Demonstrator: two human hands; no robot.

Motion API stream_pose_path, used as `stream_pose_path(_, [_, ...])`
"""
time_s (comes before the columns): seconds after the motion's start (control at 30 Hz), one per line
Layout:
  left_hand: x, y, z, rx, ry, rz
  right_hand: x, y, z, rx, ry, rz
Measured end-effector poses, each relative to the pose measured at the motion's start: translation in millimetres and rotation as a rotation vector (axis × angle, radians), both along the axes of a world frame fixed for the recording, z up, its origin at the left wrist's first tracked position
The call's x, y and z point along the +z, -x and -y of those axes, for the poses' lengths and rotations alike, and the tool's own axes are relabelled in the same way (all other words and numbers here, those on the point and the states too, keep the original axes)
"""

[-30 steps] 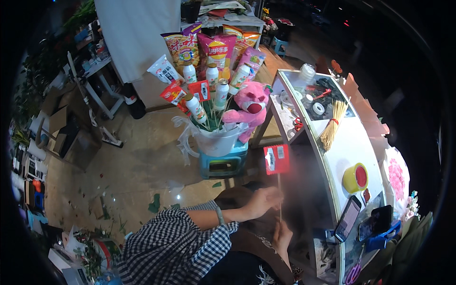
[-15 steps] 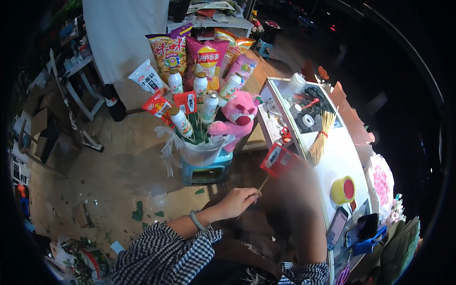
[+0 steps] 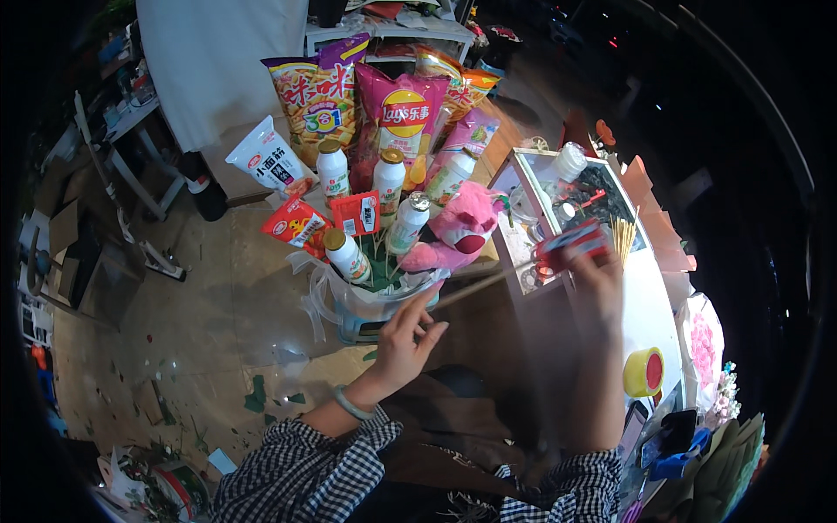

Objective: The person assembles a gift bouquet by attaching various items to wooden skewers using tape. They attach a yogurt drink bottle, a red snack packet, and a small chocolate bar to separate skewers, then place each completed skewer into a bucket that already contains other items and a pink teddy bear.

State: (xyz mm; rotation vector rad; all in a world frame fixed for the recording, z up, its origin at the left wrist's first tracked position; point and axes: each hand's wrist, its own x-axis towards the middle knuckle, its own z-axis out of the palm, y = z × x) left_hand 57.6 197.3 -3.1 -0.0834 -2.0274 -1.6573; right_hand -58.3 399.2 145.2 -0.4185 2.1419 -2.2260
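Observation:
A small red snack packet (image 3: 568, 247) on a thin wooden stick (image 3: 479, 285) is in my right hand (image 3: 598, 283). Those fingers are closed on the packet and blurred by motion; the stick slants down toward my left hand (image 3: 405, 347). That hand is open and seems to hold nothing, its fingertips by the rim of a translucent bucket (image 3: 370, 307). Upright in the bucket stand white bottles with gold or silver caps (image 3: 334, 174), two red packets (image 3: 357, 213) and bigger snack bags (image 3: 316, 100). A pink plush toy (image 3: 462, 222) leans on the right side.
On my right, a white table (image 3: 641, 288) carries a bundle of sticks (image 3: 622, 240), yellow tape (image 3: 643, 372), phones (image 3: 670, 431) and a glass-topped compartment. A pink bouquet (image 3: 700, 336) stands beyond it. Green scraps (image 3: 255, 397) lie on the floor, left.
My left hand has let go of the stick and moved left toward the bucket. My right hand has risen and now grips the packet, which has moved right and up. The view has shifted closer.

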Motion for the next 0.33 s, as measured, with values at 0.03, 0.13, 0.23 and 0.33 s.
stream_pose_path(0.03, [-1.7,0.3,4.1,0.020,0.016,-0.040,6.7,12.0,-2.0,-0.030,0.067,-0.086])
stream_pose_path(0.13, [-11.3,-6.9,9.0,0.031,0.021,-0.072,16.0,43.0,2.4,-0.063,0.144,-0.178])
stream_pose_path(0.23, [-23.0,-19.8,4.4,-0.069,0.002,0.036,-1.8,64.7,27.7,-0.014,0.118,-0.177])
stream_pose_path(0.33, [-35.3,-29.0,2.5,-0.138,-0.035,0.085,-13.8,75.3,44.6,0.060,0.108,-0.153])
